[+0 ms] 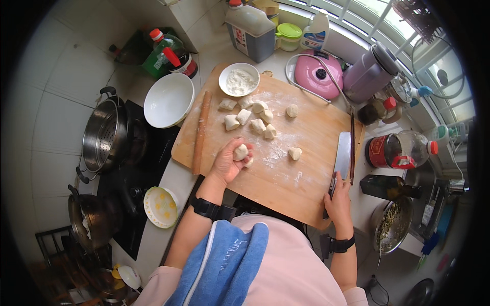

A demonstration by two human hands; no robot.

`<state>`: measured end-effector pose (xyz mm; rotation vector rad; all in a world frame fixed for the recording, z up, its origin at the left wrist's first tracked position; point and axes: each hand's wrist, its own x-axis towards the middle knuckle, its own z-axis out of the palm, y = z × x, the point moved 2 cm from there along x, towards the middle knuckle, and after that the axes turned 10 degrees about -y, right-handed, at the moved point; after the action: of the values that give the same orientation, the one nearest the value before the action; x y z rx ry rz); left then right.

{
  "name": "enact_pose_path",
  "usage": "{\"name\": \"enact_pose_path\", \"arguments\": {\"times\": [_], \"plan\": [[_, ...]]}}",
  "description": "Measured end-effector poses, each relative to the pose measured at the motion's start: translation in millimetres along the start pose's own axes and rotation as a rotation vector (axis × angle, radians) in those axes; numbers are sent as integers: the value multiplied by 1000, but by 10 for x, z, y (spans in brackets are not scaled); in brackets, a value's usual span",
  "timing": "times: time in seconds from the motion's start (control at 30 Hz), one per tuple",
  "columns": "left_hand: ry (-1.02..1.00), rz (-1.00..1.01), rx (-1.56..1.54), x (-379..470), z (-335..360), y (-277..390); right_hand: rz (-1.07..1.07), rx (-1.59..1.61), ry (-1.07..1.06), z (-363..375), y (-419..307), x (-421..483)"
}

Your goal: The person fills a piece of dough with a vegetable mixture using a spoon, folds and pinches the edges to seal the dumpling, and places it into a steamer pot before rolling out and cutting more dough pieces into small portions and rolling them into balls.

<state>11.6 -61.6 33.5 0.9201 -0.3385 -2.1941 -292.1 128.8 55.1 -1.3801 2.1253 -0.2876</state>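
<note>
My left hand is palm up over the near left part of the floured wooden board, its fingers curled around a dough piece. Another dough piece shows at its fingertips; whether it is held or lies on the board, I cannot tell. At the board's right edge, my right hand is on the black handle of a kitchen knife, whose broad blade lies flat, pointing away. A cluster of several cut dough pieces sits beyond my left hand. Two single pieces, one far and one near, lie apart.
A wooden rolling pin rests along the board's left side. The flour bowl stands at its far edge. Dark chopsticks lie beside the knife. Left are a white bowl and a steamer pot; right, a metal bowl with chopped filling.
</note>
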Motion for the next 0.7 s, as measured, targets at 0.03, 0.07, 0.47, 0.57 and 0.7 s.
{"name": "enact_pose_path", "arguments": {"times": [0.03,0.07,0.47,0.57,0.7], "plan": [[14,99,111,40,-49,57,-3,6,-10,10,23,-4],[27,198,221,90,-94,130,-8,-4,10,15,29,-10],[61,764,2086,124,387,-134,-104,-54,257,128,156,-27],[15,849,2294,388,541,-273,36,210,169,77,89,-54],[-35,782,2270,682,426,-235,-79,278,196,-167,-268,-195]]}}
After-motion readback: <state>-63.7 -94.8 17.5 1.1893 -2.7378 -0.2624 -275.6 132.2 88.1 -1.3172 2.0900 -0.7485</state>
